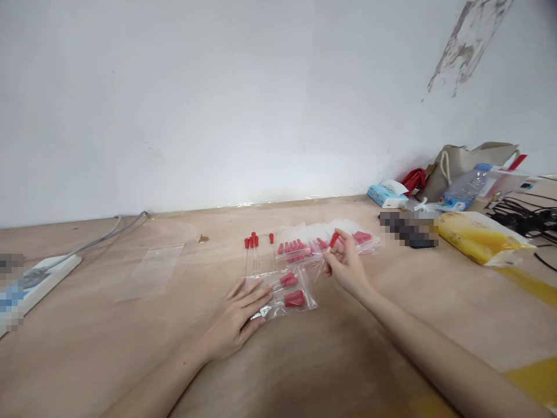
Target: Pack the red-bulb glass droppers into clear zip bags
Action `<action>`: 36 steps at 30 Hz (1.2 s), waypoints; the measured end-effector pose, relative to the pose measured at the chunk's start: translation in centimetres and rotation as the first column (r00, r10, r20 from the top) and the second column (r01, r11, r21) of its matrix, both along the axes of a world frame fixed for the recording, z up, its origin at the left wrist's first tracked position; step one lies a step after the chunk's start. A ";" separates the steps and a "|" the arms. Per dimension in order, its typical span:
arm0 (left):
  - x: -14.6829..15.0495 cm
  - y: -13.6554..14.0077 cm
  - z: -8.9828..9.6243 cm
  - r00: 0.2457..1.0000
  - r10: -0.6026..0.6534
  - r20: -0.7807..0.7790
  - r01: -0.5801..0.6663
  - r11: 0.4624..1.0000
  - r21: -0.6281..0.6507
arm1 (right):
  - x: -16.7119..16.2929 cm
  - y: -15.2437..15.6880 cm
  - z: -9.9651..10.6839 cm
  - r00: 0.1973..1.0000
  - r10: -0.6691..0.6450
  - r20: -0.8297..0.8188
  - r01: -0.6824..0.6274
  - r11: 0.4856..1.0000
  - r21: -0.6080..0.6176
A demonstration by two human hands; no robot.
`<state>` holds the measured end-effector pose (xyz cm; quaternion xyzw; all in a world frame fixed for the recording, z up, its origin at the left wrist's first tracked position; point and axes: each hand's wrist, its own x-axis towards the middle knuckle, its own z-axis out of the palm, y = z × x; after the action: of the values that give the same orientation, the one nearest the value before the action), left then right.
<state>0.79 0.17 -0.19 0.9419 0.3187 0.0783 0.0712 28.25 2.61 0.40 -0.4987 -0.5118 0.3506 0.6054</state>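
My left hand lies flat with its fingers stretched over a clear zip bag. Inside that bag are several droppers with red bulbs, their bulbs toward the right end. My right hand pinches one dropper by its red bulb, just right of and above the bag; its thin tube points down to the left. Behind my left hand, several loose droppers lie with their tubes toward me. A separate red bulb is beside them. Filled zip bags overlap in a row behind my right hand.
Flat on the left is an unfilled clear bag; a white power strip with a grey cable is farther left. At right are a yellow tissue pack, a blue tissue pack, a plastic bottle and black cables.
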 end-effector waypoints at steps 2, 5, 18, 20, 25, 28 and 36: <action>0.1 0.0 0.2 1.000 -0.014 -0.016 0.014 1.000 -0.008 | 1.1 -1.1 -1.0 0.993 -0.074 -0.093 0.077 0.997 0.029; 0.1 0.1 0.2 1.000 -0.017 -0.025 0.016 0.999 -0.028 | 1.1 -1.7 -1.9 0.982 -0.096 -0.165 0.103 0.994 0.033; 1.3 0.6 0.2 0.998 -0.069 -0.009 0.068 0.990 -0.122 | 1.5 -2.6 -2.6 0.970 0.234 -0.062 -0.242 0.933 -0.267; 1.6 0.6 0.2 0.997 -0.082 -0.010 0.080 0.989 -0.126 | 2.7 -2.6 -2.4 0.938 0.292 0.188 -0.231 0.928 -0.293; 1.6 0.4 -0.1 0.996 -0.091 -0.002 0.090 0.989 -0.116 | 3.0 -2.6 -2.5 0.799 0.314 0.512 -0.224 0.947 -0.231; 1.6 0.4 -0.2 0.995 -0.099 0.000 0.099 0.989 -0.108 | 1.9 -2.8 -2.6 0.778 0.286 0.560 -0.226 0.958 -0.175; 1.6 0.3 0.1 0.995 -0.100 -0.020 0.097 0.990 -0.100 | 1.2 -2.9 -2.2 0.750 0.272 0.603 -0.200 0.962 -0.185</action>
<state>2.39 0.46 -0.05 0.9527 0.2762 0.0472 0.1175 29.44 -0.32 -1.85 -0.5496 -0.7219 0.2669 0.3247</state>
